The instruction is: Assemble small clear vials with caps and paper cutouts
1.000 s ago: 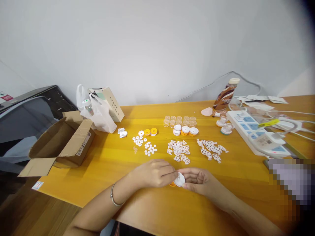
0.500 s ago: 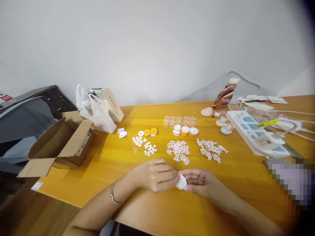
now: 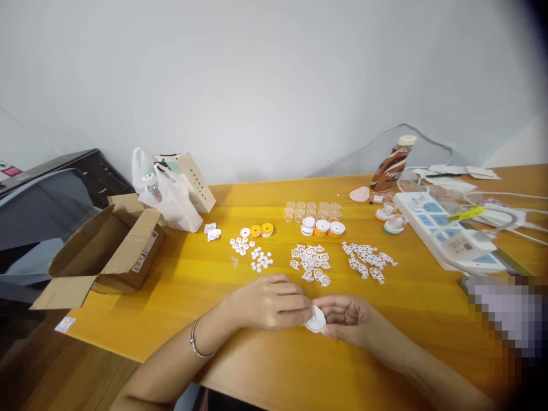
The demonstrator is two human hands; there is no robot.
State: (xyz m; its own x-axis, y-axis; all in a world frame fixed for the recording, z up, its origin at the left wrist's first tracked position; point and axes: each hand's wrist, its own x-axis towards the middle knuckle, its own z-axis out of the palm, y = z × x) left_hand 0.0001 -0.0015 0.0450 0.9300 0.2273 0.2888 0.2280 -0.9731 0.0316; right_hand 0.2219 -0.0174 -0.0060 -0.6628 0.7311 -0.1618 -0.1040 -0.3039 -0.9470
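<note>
Between thumb and fingers, my right hand [image 3: 349, 319] grips a white round plastic cap [image 3: 315, 320] by its right edge, its hollow face tilted up toward me. My left hand [image 3: 278, 302] is closed, its fingertips at the cap's upper left edge; whatever they pinch is hidden behind the fingers. Just beyond lie white openwork plastic pieces [image 3: 310, 258], with a second group of similar white pieces [image 3: 368, 258] to the right. Left of these are small white round buttons [image 3: 261, 260], more white discs [image 3: 242, 245] and tiny pinkish bits [image 3: 234, 261].
White and orange round caps [image 3: 322, 226] sit before rows of clear cups [image 3: 311, 211]. Orange rings [image 3: 261, 229] lie further left. An open cardboard box [image 3: 128, 251] and plastic bag [image 3: 177, 200] stand at left. At right are a bottle [image 3: 391, 165] and power strip [image 3: 445, 228].
The white cap has shifted very slightly toward me and its hollow face shows a little more. Both hands stay nearly in place around it.
</note>
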